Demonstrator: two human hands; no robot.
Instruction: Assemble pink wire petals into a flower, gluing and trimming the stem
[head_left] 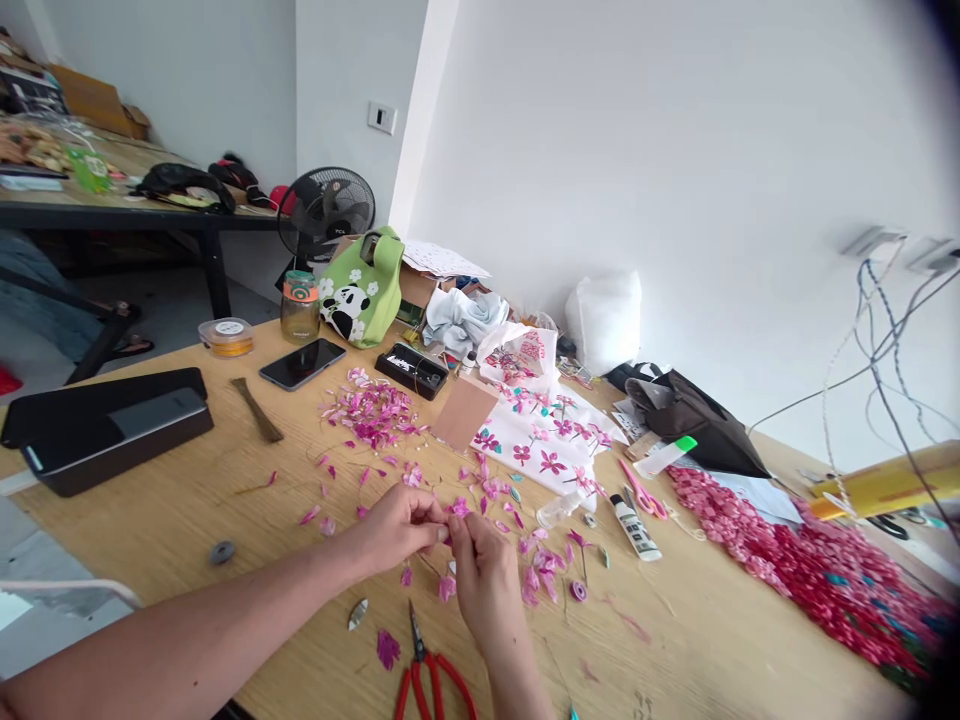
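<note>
Over the middle of the wooden table, my left hand (401, 525) and my right hand (486, 572) meet at the fingertips. Both are closed in a pinch on a small pink petal flower (458, 507), mostly hidden by the fingers. Loose pink petals and thin-stemmed flowers (544, 572) lie around the hands. In front of them rest red-handled pliers (424, 665), with a dark magenta petal piece (388, 649) and a small silver oval piece (358, 613) to their left. A purple spool (577, 591) sits right of my right hand.
A petal heap (375, 412), phone (302, 363) and black case (112, 430) lie farther left. White cloth with flowers (551, 450), a glue tube (635, 527), pink scissors (643, 490) and a pink-red flower mass (795, 560) lie right. A panda bag (364, 290) stands behind.
</note>
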